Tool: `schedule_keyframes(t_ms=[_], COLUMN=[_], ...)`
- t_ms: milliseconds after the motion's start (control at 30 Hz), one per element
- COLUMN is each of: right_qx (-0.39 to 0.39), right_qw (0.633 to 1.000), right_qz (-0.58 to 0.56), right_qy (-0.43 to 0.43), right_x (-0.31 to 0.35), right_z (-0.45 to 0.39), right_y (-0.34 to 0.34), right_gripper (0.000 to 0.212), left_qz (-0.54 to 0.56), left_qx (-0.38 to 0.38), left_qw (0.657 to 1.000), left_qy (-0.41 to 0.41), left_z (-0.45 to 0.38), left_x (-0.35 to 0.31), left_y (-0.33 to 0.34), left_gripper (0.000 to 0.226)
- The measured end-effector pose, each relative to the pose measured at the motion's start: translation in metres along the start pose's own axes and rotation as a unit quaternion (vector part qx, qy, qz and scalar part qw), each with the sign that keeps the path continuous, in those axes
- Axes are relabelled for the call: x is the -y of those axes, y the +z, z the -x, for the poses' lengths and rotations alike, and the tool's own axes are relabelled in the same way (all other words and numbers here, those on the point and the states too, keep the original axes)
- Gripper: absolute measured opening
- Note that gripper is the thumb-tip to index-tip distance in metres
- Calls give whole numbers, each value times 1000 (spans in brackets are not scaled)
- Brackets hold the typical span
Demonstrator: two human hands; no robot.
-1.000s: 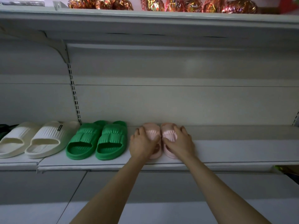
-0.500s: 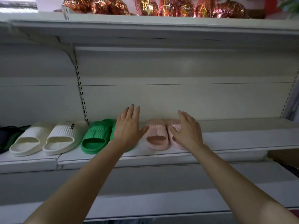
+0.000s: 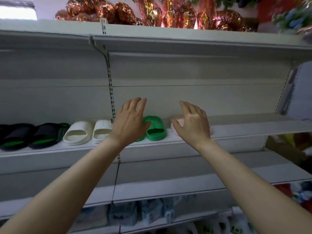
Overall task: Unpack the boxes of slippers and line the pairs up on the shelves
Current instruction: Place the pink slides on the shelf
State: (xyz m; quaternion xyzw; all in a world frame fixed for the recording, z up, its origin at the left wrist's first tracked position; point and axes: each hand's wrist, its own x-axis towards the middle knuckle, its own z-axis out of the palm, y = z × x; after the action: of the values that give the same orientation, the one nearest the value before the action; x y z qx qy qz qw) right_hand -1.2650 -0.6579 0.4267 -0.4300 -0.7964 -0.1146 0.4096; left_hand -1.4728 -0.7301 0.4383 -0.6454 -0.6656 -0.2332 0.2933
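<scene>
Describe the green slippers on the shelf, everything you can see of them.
The green slippers are a bright green pair of open-toed slides with ridged upper bands, seemingly of moulded foam or rubber. They stand side by side on the white shelf, toes toward the back wall, between the cream slippers and the pink slippers. The left hand, fingers straight, is in front of them and hides most of the left-side slipper; whether it touches them cannot be told.

Green slipper (image 3: 155, 128), cream slippers (image 3: 79, 131)
</scene>
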Motion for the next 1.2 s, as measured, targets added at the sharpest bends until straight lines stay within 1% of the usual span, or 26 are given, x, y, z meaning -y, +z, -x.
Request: schedule_keyframes(t_ms=[133,233,300,433,567,733,867,1100,1200], right_qx=[-6,-14,-16,9,14,45,64,160,194], right_qw=[1000,998,997,994,991,986,979,964,952], right_qz=[6,-21,-40,-57,-77,-93,-124,-163,-183], right_qy=[-27,-55,-69,-88,-112,-130,-148,-139,-153], right_x=[55,95,121,171,226,312,390,522,570], right_z=[15,34,52,85,109,132,160,227,249], right_y=[-18,-24,-25,-25,-21,-5,22,76,104], right_gripper=[65,65,65,64,61,65,65,65,64], left_qz=[-17,-43,-56,-75,-87,-114,-135,-155,-158], left_qx=[-8,-18,-11,10,22,42,76,130,150], left_qw=[999,998,997,994,992,986,979,962,952], left_qy=[-27,-46,-55,-76,-93,-115,-130,-183,-217], left_z=[46,87,116,167,216,280,338,460,508], left_x=[22,41,53,77,111,177,243,348,387], left_y=[-47,-75,-91,-118,-141,-170,-193,-226,-229], left_gripper=[81,79,77,76,74,77,78,76,74])
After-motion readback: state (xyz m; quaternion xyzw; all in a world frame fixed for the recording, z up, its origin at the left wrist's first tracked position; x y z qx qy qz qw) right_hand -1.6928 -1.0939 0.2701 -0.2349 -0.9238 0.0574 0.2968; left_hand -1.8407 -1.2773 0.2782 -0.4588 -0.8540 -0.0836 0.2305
